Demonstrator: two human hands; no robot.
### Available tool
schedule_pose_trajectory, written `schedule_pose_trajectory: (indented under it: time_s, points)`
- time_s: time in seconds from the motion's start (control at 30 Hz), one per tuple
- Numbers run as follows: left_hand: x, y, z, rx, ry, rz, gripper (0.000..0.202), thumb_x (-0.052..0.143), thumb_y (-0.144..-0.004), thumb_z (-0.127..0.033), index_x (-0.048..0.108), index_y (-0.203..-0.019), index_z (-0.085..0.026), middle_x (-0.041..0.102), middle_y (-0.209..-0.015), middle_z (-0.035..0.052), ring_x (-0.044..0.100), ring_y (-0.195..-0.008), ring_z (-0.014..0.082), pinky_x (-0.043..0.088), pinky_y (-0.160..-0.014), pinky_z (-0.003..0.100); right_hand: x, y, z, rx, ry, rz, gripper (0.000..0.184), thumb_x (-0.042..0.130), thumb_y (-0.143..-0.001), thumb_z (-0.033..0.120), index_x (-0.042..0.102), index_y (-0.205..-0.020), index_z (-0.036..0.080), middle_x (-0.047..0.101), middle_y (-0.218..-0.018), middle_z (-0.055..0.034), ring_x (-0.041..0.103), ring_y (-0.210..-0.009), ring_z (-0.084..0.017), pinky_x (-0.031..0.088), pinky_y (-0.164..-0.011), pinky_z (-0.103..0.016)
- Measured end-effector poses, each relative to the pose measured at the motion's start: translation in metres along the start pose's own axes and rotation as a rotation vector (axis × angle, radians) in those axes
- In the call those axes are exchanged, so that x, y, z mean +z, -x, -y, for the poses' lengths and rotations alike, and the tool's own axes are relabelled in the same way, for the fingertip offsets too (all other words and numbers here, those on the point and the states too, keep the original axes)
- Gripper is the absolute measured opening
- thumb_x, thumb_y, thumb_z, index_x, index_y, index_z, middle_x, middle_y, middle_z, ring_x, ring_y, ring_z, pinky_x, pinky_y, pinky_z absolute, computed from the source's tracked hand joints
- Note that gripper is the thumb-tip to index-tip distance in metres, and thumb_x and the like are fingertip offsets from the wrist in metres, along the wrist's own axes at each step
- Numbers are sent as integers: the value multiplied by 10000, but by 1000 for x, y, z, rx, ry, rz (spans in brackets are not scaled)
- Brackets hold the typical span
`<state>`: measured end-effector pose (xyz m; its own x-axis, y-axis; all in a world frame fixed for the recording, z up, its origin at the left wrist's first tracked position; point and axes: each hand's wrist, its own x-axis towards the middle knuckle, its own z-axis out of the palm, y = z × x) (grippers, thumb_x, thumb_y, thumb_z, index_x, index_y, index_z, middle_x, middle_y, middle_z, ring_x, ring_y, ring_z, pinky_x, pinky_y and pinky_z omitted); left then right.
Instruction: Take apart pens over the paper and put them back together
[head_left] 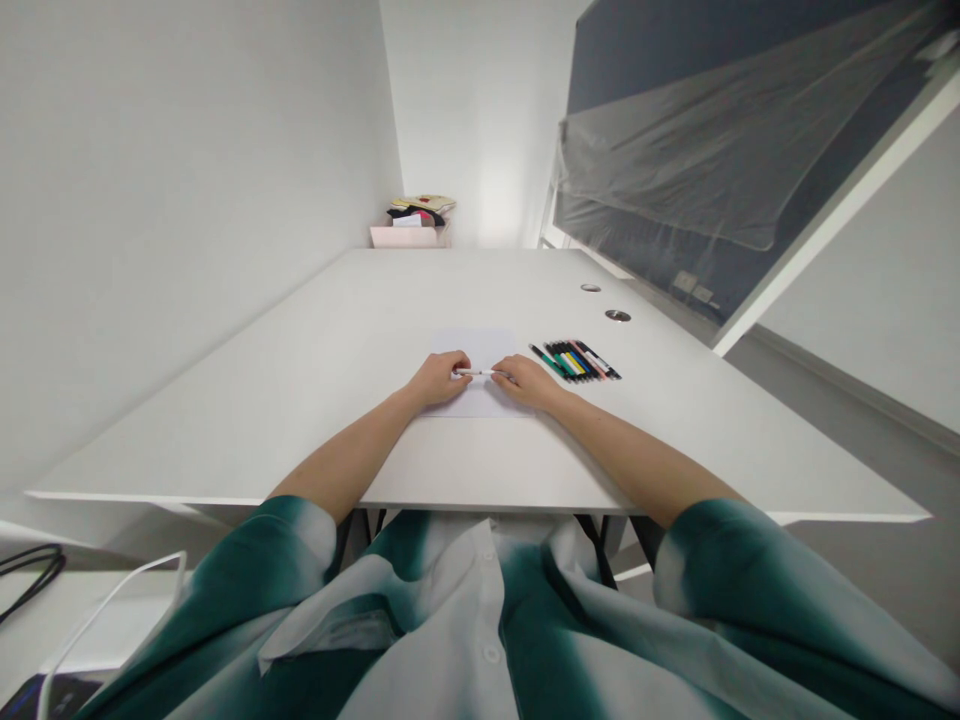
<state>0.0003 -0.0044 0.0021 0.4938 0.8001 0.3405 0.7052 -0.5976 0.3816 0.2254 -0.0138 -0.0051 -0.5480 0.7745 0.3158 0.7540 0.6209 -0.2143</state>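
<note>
A slim white pen (469, 372) lies level between my two hands, just above a white sheet of paper (480, 402). My left hand (444, 378) is closed on the pen's left end, thumb and fingers pinching it. My right hand (523, 382) pinches the right end, where a small dark mark shows near the middle. Whether the cap is apart from the barrel is too small to tell. Right of my right hand lies a row of several marker pens (576, 362) in black, green, yellow, blue and pink, side by side on the table.
The white table (315, 400) stretches away from me. Two round cable grommets (618, 316) sit near its right edge. At the far end stands a pink box (403, 237) with items piled in it. A dark panel under plastic film (675, 180) leans over the right side.
</note>
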Motion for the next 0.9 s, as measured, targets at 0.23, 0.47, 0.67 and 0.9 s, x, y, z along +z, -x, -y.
schedule_pose_trajectory:
  time_s: [0.23,0.47,0.67,0.9]
  points:
    - [0,-1,2,8,-67,81,339,408,-928,-316,717,-940,-176,736,-887,64,644,-810,191,480,-791,304,0,0,0,10,5,10,281,464,-971,276,693,-1067,146,713,-1021,-118,611,-946,-216,407,-844,-299]
    - [-2,0,-2,6,-51,90,258,511,-867,-294,714,-960,-164,731,-884,62,632,-774,180,481,-768,294,0,3,4,77,38,53,310,524,-950,321,623,-1180,137,697,-961,-124,616,-898,-222,408,-780,-290]
    - [1,0,1,13,-24,43,204,569,-817,-276,686,-946,-169,719,-889,51,624,-779,176,482,-769,298,-2,3,5,113,58,53,272,538,-944,285,616,-1169,153,677,-960,-113,609,-877,-209,397,-769,-283]
    - [1,1,1,-16,-30,69,289,498,-898,-353,697,-1011,-177,723,-868,53,627,-756,177,469,-751,291,-1,2,3,77,39,25,246,530,-944,270,632,-1128,144,685,-960,-112,601,-920,-215,402,-797,-291]
